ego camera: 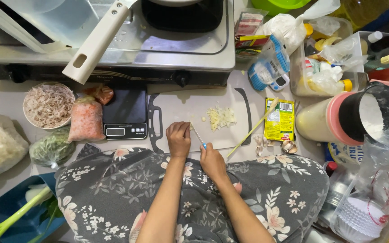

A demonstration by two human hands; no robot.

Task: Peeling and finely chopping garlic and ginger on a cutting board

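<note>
Head view: right hand [212, 160] around knife [198, 137]

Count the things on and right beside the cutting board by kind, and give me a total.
Cutting board: 1
Knife, in the right hand: 1
Pile of chopped garlic: 1
Piece being cut under the left hand: 1
Lemongrass stalk: 1
Yellow-green seasoning packet: 1
Digital kitchen scale: 1
Total: 7

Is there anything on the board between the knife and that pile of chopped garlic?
Nothing visible. The knife, in the right hand, lies beside the left hand; bare cutting board separates it from the chopped garlic.
</note>
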